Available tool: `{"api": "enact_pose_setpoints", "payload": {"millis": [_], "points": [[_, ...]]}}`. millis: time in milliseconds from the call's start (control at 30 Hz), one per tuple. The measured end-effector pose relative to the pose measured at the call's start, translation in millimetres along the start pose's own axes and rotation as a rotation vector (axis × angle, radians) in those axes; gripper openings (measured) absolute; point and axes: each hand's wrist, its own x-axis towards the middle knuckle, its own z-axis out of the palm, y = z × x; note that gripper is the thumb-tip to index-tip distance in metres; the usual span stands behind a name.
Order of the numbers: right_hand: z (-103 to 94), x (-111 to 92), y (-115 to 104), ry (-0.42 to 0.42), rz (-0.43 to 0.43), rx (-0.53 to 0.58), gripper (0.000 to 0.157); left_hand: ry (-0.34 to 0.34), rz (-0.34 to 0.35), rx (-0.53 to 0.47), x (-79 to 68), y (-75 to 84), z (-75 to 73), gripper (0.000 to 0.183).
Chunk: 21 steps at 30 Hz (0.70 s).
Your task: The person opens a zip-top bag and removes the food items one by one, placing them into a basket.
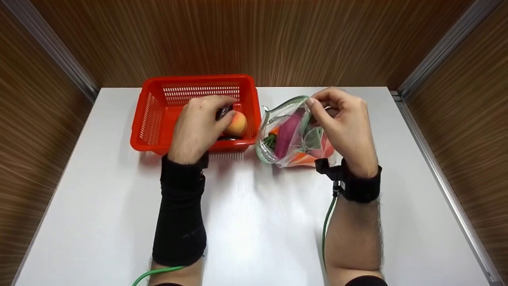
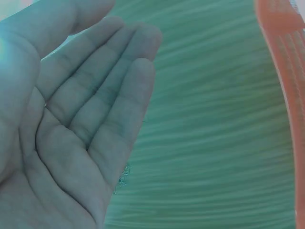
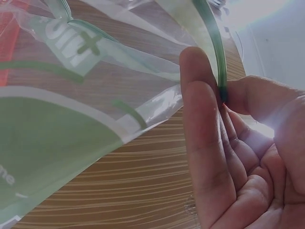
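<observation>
My left hand [image 1: 199, 127] is above the right part of a red plastic basket [image 1: 137, 135], next to a yellow-red peach [image 1: 238, 125]. In the left wrist view, its fingers [image 2: 121, 109] are extended and the palm holds nothing. A dark glossy thing [image 1: 224, 112] shows behind the thumb. My right hand [image 1: 347, 119] pinches the green zip edge of a clear zip bag [image 3: 143, 62] between thumb and fingers. The bag's mouth gapes towards the basket. Inside it lie a long purple vegetable [image 1: 286, 135], orange pieces [image 1: 303, 158], a green-stemmed thing [image 1: 270, 141] and something red [image 1: 328, 149].
Basket and bag stand side by side at the back of a white table [image 1: 246, 222]. A wood-grain panel [image 1: 278, 43] rises behind them, with similar panels left and right. Green cables [image 1: 327, 222] run along both forearms from the black wrist straps.
</observation>
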Motion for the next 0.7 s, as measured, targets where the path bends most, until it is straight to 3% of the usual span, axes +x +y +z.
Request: {"api": "enact_pose_setpoints", "payload": {"millis": [400,700], "points": [[-0.2,0.7,0.2,-0.001,0.006,0.007,0.013,-0.053,0.158,-0.013,-4.8,32.7,13.5,0.027],[-1.3,-0.4,-1.3,-0.006,0.021,0.005,0.013,-0.112,0.255,-0.01,-3.3,44.8,31.6,0.024]]}}
